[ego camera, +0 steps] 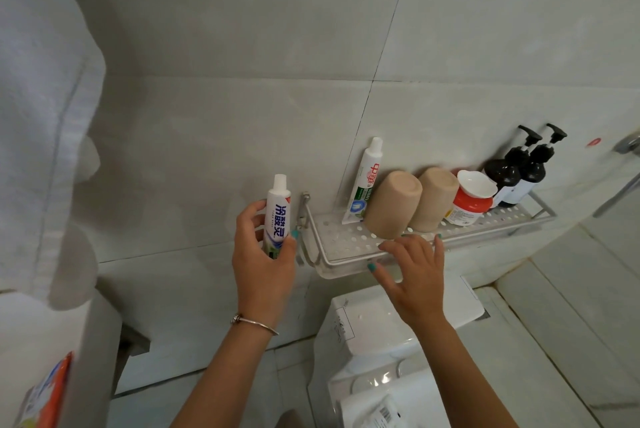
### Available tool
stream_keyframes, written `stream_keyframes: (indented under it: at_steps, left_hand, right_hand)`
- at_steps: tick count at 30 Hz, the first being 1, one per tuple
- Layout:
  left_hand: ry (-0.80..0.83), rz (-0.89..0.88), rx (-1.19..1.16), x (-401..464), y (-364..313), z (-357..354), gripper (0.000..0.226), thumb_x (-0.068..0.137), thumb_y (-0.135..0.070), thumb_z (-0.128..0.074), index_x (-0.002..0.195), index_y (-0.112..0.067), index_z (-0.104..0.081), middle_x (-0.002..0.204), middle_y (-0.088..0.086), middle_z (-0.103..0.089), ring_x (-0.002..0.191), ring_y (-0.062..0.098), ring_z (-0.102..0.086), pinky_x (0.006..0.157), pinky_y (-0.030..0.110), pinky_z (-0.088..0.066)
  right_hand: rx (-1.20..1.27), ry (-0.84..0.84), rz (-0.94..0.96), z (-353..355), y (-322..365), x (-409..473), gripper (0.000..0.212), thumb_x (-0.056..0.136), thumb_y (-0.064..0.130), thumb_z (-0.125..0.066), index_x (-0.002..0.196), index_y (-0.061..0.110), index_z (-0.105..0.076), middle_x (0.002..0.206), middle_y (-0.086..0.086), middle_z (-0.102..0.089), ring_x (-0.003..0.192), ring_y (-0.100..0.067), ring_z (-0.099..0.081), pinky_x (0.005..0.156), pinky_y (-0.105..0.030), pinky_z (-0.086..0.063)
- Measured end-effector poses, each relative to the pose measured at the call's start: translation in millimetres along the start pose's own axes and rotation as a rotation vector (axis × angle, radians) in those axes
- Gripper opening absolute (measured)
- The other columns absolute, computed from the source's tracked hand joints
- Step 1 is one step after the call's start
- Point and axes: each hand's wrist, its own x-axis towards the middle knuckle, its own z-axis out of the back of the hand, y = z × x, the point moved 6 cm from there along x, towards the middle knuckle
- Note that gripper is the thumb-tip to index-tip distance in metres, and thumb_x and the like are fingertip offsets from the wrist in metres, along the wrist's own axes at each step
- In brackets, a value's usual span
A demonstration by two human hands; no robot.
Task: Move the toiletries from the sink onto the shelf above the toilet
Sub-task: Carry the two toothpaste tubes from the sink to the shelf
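Observation:
My left hand (262,259) grips a white toothpaste tube with blue lettering (276,216), cap up, just left of the perforated wall shelf (341,240). My right hand (414,275) hovers open at the shelf's front rail, fingers spread. On the shelf stand another toothpaste tube (366,182) leaning on the wall, two upturned beige cups (393,208) (434,199), a red-and-white jar (469,202) and two dark pump bottles (523,168).
The white toilet tank (374,327) sits right under the shelf. A white towel (41,123) hangs at the left. An orange packet (45,393) shows at the bottom left. Tiled wall lies behind; a metal fixture (627,147) juts at the far right.

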Motion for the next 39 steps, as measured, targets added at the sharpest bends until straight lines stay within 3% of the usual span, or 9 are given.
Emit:
stream_keyframes:
  at_steps: [3,8,14,17,20,25,32,36,39]
  left_hand:
    - [-0.018,-0.020,-0.011,-2.2,-8.2,-3.4,0.061,0.077,-0.001,-0.073,0.117,-0.036,-0.043,0.111,-0.012,-0.054,0.099,0.012,-0.059,0.070,0.007,-0.049]
    - [0.003,-0.117,-0.087,2.2,-48.3,-12.7,0.065,0.078,0.002,-0.072,0.112,-0.044,-0.040,0.110,-0.024,-0.051,0.101,0.001,-0.058,0.073,0.008,-0.049]
    - [0.057,-0.130,-0.100,34.1,-59.9,-56.5,0.051,0.087,-0.001,-0.062,0.130,-0.021,-0.042,0.125,0.000,-0.051,0.109,0.007,-0.054,0.090,0.014,-0.048]
    - [0.036,-0.115,-0.038,43.8,-51.1,-71.1,0.043,0.085,-0.002,-0.066,0.123,-0.013,-0.052,0.121,0.005,-0.057,0.101,0.004,-0.057,0.089,0.019,-0.051]
    - [0.054,-0.112,0.036,50.5,-41.9,-80.1,0.038,0.081,-0.004,-0.070,0.115,-0.016,-0.059,0.108,0.000,-0.063,0.096,0.015,-0.060,0.088,0.030,-0.051]
    - [0.131,-0.036,0.112,50.8,-21.8,-91.8,0.036,0.082,-0.003,-0.069,0.115,-0.013,-0.061,0.103,-0.003,-0.065,0.091,0.012,-0.062,0.071,0.007,-0.044]
    - [0.134,-0.137,0.283,53.0,-17.9,-90.0,0.032,0.080,-0.009,-0.072,0.110,-0.018,-0.063,0.102,-0.005,-0.066,0.087,0.012,-0.062,0.079,0.025,-0.050]
    - [0.102,-0.160,0.278,49.7,-16.9,-84.9,0.031,0.079,-0.011,-0.075,0.104,-0.020,-0.058,0.096,-0.010,-0.062,0.083,-0.002,-0.059,0.069,0.010,-0.047]
    - [0.099,-0.162,0.299,44.8,-11.6,-85.2,0.028,0.081,-0.014,-0.074,0.103,-0.021,-0.059,0.097,-0.011,-0.063,0.084,-0.005,-0.058,0.073,0.011,-0.049]
  right_hand:
    - [0.008,-0.084,-0.026,-3.7,-1.5,2.2,0.051,0.093,0.061,-0.035,0.089,0.022,-0.067,0.092,0.001,-0.063,0.099,-0.020,-0.054,0.114,-0.047,-0.017]
    - [0.036,-0.117,-0.024,-5.4,-3.5,1.5,0.053,0.093,0.063,-0.036,0.089,0.022,-0.068,0.091,0.001,-0.064,0.099,-0.018,-0.052,0.113,-0.047,-0.019]
    - [0.042,-0.043,-0.040,-2.8,-4.1,3.0,0.043,0.089,0.062,-0.044,0.091,0.026,-0.069,0.090,0.006,-0.063,0.099,-0.019,-0.056,0.114,-0.046,-0.019]
    - [0.043,-0.011,-0.048,-0.5,-2.4,2.1,0.035,0.085,0.058,-0.050,0.093,0.029,-0.067,0.090,0.008,-0.061,0.100,-0.018,-0.056,0.114,-0.044,-0.017]
    - [0.064,0.013,-0.058,-0.9,-2.4,1.9,0.034,0.086,0.059,-0.049,0.094,0.031,-0.066,0.091,0.009,-0.060,0.100,-0.016,-0.055,0.115,-0.042,-0.014]
    - [0.067,0.009,-0.030,-0.1,-3.3,2.2,0.035,0.087,0.060,-0.045,0.094,0.033,-0.066,0.091,0.010,-0.059,0.102,-0.014,-0.053,0.115,-0.040,-0.011]
    - [0.090,-0.029,-0.014,2.4,-2.4,1.8,0.049,0.091,0.067,-0.030,0.094,0.032,-0.065,0.090,0.010,-0.059,0.101,-0.013,-0.051,0.115,-0.041,-0.012]
    - [0.088,-0.016,-0.020,1.6,-2.5,2.9,0.042,0.089,0.064,-0.039,0.093,0.033,-0.066,0.092,0.010,-0.060,0.102,-0.013,-0.052,0.115,-0.041,-0.012]
    - [0.088,-0.020,-0.024,0.4,-2.9,2.5,0.039,0.088,0.062,-0.042,0.093,0.032,-0.066,0.092,0.010,-0.060,0.100,-0.013,-0.053,0.114,-0.041,-0.013]
